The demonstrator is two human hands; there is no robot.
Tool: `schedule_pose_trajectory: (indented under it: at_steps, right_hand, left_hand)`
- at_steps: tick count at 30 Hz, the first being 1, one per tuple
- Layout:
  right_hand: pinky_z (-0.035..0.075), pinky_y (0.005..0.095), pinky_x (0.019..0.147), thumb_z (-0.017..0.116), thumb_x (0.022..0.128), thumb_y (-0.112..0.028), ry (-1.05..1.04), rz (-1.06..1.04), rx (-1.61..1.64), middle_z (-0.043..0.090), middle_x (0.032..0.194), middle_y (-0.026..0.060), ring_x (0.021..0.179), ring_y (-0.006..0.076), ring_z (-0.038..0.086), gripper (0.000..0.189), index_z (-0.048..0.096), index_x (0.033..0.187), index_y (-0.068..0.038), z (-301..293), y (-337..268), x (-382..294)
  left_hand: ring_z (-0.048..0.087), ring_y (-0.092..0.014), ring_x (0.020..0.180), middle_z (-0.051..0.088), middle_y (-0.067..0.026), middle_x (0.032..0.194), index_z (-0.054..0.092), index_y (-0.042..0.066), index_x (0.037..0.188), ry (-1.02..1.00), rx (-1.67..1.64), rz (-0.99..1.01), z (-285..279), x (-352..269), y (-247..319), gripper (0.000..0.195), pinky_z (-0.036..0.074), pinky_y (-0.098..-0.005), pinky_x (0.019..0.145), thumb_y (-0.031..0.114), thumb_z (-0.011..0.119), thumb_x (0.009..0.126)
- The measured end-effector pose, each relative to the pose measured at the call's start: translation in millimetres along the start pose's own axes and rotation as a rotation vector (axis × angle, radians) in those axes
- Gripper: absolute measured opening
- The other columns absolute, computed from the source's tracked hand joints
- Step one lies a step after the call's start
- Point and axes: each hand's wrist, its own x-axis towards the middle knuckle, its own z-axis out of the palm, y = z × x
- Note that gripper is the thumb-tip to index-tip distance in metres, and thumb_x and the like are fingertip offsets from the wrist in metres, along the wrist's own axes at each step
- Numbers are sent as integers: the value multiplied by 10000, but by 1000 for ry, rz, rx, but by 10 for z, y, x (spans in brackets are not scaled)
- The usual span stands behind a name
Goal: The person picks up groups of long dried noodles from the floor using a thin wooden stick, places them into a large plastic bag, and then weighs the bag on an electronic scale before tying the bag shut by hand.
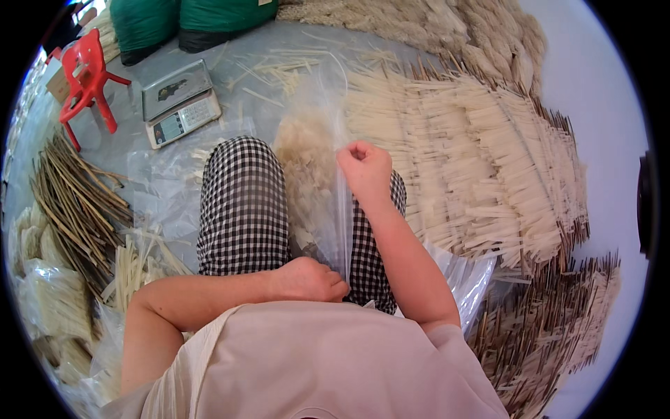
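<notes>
Between my knees stands a long clear plastic bag (309,173) holding pale beige, fluffy or flaky material. My right hand (365,170) pinches the bag's right edge, thumb against curled fingers, above my right knee. Close to my waist, my left hand (309,280) is closed at the near end of the bag, its fingers gripping the plastic. The bag's far end reaches over the floor toward the loose pale strips (290,68).
An electronic scale (183,120) and a red plastic chair (86,78) stand at the left. Brown sticks (78,204) lie nearer. Stacked pale strip bundles (460,167) cover the right, with darker-ended bundles (544,319) below. Green sacks (225,18) stand beyond.
</notes>
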Motion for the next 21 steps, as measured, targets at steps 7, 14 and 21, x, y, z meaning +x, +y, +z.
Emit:
schedule_pose_trajectory:
  at_steps: [7, 14, 21]
  right_hand:
    - [407, 268, 510, 639, 703, -123, 68, -82, -35, 590, 552, 44, 498, 106, 505, 158, 629, 665, 30, 298, -15, 663]
    - [459, 379, 562, 613, 680, -150, 193, -177, -109, 608, 583, 174, 548, 306, 585, 157, 643, 648, 1, 511, 35, 1247]
    - [492, 411, 641, 617, 700, -167, 202, -168, -227, 648, 680, 182, 677, 344, 632, 153, 665, 681, -22, 650, -7, 1875]
  left_hand:
    - [562, -177, 556, 466, -30, 632, 463, 80, 706, -66, 3, 25, -27, -14, -32, 154, 479, -304, 463, 190, 546, 776]
    - [577, -188, 579, 478, -37, 650, 480, 77, 750, -62, -82, 11, 27, -59, -60, 120, 498, -309, 484, 179, 542, 762]
    - [588, -218, 643, 498, -60, 722, 501, 63, 827, -59, -270, -44, 50, -106, -112, 119, 512, -330, 505, 175, 525, 793]
